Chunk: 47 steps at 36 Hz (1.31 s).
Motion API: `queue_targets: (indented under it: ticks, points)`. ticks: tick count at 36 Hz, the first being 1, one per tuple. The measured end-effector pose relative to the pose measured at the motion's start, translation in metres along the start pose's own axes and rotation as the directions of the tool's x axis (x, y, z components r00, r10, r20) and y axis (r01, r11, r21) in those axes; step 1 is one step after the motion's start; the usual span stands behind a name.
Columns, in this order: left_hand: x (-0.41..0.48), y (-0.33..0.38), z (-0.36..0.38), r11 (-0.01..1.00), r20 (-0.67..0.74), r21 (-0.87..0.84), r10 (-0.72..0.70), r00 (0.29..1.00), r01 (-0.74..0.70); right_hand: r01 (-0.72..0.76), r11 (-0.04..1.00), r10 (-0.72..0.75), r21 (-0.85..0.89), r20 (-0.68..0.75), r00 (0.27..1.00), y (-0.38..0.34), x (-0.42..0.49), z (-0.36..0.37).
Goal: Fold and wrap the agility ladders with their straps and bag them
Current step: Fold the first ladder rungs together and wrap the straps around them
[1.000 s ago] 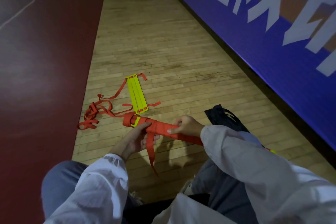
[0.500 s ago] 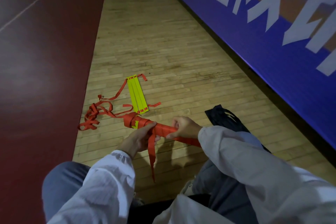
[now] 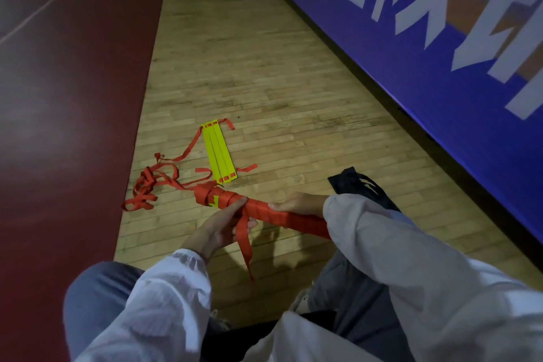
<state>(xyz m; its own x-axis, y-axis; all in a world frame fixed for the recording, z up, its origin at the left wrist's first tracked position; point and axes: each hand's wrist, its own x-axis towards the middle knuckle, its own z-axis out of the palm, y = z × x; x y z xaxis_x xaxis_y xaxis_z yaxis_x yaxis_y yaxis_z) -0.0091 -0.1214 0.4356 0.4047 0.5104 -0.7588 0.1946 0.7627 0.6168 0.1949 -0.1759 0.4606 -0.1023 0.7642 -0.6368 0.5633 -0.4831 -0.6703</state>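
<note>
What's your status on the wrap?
Left hand holds loose orange strap tail; right hand grips orange-wrapped ladder bundle. Second yellow ladder unwrapped on wooden floor. Nothing blocking.

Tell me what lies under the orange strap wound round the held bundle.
Under the orange strap wrap, a sliver of flat yellow rung shows near the far end. The rest is covered by strap turns, the left hand and the right hand.

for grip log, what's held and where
The wrapped ladder bundle: left hand near its far end, at the hanging strap tail; right hand further back.
</note>
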Motion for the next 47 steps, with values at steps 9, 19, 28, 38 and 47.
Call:
queue_targets:
  ticks: [9, 19, 28, 38, 47]
  points:
    - [-0.006, 0.011, 0.004, 0.999, 0.025, 0.025, -0.02, 0.999, 0.02, 0.035, 0.999, -0.035, -0.004, -0.14, 0.99, -0.003, -0.004, -0.003]
    - [-0.008, 0.007, 0.008, 0.999, 0.012, 0.011, 0.045, 0.999, -0.046, 0.108, 0.994, -0.1, 0.015, -0.277, 0.956, 0.008, 0.01, 0.008]
    - [-0.011, 0.007, 0.003, 0.995, -0.01, 0.05, 0.084, 0.996, -0.083, 0.089, 0.994, -0.102, -0.065, -0.244, 0.964, 0.009, 0.008, 0.008]
    - [-0.008, 0.001, 0.002, 0.988, -0.048, -0.001, 0.157, 0.986, -0.157, -0.026, 0.997, 0.03, 0.072, -0.055, 0.998, 0.017, 0.003, 0.004]
    - [-0.011, 0.007, 0.003, 1.0, 0.0, -0.014, 0.023, 1.0, -0.023, 0.014, 0.999, -0.007, 0.029, -0.209, 0.978, 0.017, 0.01, 0.005]
